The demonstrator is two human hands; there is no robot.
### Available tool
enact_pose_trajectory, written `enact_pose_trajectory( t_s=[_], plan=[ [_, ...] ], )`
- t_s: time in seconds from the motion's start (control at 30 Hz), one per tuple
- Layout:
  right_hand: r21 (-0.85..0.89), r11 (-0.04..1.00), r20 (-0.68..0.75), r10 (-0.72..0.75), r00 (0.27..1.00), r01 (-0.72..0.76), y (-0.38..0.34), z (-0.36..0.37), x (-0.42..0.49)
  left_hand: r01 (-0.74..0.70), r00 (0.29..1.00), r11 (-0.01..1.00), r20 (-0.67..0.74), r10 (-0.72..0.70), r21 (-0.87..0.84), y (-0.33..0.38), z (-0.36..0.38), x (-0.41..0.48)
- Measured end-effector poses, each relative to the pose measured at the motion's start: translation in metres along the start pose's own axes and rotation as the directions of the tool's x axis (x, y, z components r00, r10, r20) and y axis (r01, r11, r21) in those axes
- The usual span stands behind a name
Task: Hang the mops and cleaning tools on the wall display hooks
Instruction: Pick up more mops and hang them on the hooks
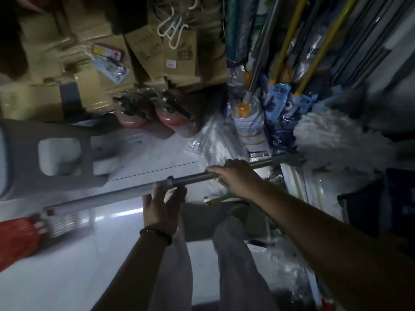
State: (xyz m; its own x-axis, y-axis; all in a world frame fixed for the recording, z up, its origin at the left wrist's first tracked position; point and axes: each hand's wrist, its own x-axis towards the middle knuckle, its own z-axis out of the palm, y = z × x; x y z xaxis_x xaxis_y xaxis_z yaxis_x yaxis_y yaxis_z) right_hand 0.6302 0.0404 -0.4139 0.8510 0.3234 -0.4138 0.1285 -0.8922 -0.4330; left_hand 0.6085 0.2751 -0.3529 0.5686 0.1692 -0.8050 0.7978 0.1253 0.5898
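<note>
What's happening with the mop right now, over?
Left hand and right hand both grip the mop, held sideways. Not hung yet. Packaged mops crowd the wall ahead.

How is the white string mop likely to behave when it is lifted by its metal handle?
The metal handle looks straight and rigid, so it should not bend. The white string head is bulky and loose; it will probably droop and weigh that end down. The smooth tube may slip, so gripping with left hand and right hand seems wise.
</note>
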Motion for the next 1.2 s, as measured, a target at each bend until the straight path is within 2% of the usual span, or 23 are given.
enact_pose_trajectory(
  t_s=[0.07,0.1,0.13,0.17,0.2,0.23,0.37,0.47,0.6,0.73,0.83,1.03,1.1,1.2],
  plan=[
    [0.062,0.998,-0.043,-0.007,0.999,0.010,-0.021,-0.026,-0.002,-0.093,0.992,0.994,-0.094,0.087,-0.057,0.029,-0.003,-0.014],
    [0.083,0.997,-0.054,-0.003,0.999,0.008,-0.031,-0.039,-0.003,-0.106,0.994,0.992,0.006,0.107,-0.072,0.043,-0.004,-0.025],
    [0.102,0.995,-0.068,0.003,0.998,0.004,-0.038,-0.051,-0.003,-0.129,0.990,0.983,0.042,0.136,-0.133,0.057,-0.006,-0.033],
    [0.126,0.992,-0.086,0.018,0.996,-0.007,-0.046,-0.064,-0.003,-0.218,0.976,0.971,-0.002,0.219,-0.102,0.072,-0.011,-0.042],
    [0.162,0.986,-0.109,0.044,0.993,-0.026,-0.053,-0.075,-0.004,-0.248,0.969,0.958,-0.039,0.245,-0.144,0.090,-0.008,-0.051],
    [0.209,0.976,-0.135,0.084,0.987,-0.054,-0.061,-0.087,-0.006,-0.262,0.965,0.957,-0.060,0.256,-0.128,0.108,-0.006,-0.061],
    [0.371,0.920,-0.268,0.238,0.934,-0.128,-0.092,-0.137,-0.020,-0.244,0.962,0.918,0.041,0.270,-0.311,0.168,0.010,-0.099],
    [0.419,0.889,-0.308,0.329,0.893,-0.184,-0.119,-0.170,-0.032,-0.354,0.914,0.899,0.108,0.391,-0.259,0.204,0.018,-0.128],
    [0.469,0.855,-0.353,0.409,0.842,-0.219,-0.154,-0.222,-0.048,-0.444,0.875,0.884,0.144,0.463,-0.147,0.245,0.028,-0.154],
    [0.569,0.818,-0.453,0.393,0.800,-0.080,-0.195,-0.281,-0.072,-0.597,0.778,0.801,0.206,0.593,-0.050,0.273,0.038,-0.181],
    [0.611,0.791,-0.571,0.417,0.708,0.027,-0.227,-0.326,-0.094,-0.707,0.682,0.706,0.286,0.673,0.024,0.287,0.042,-0.205],
    [0.467,0.875,-0.780,0.339,0.527,0.129,-0.284,-0.417,-0.143,-0.873,0.441,0.488,0.403,0.802,-0.015,0.321,0.066,-0.265],
    [0.448,0.880,-0.835,0.349,0.425,0.159,-0.299,-0.445,-0.160,-0.923,0.335,0.385,0.454,0.826,-0.021,0.332,0.076,-0.285],
    [0.437,0.877,-0.893,0.397,0.212,0.197,-0.312,-0.484,-0.185,-0.950,0.241,0.308,0.519,0.820,-0.045,0.355,0.093,-0.322]
  ],
)
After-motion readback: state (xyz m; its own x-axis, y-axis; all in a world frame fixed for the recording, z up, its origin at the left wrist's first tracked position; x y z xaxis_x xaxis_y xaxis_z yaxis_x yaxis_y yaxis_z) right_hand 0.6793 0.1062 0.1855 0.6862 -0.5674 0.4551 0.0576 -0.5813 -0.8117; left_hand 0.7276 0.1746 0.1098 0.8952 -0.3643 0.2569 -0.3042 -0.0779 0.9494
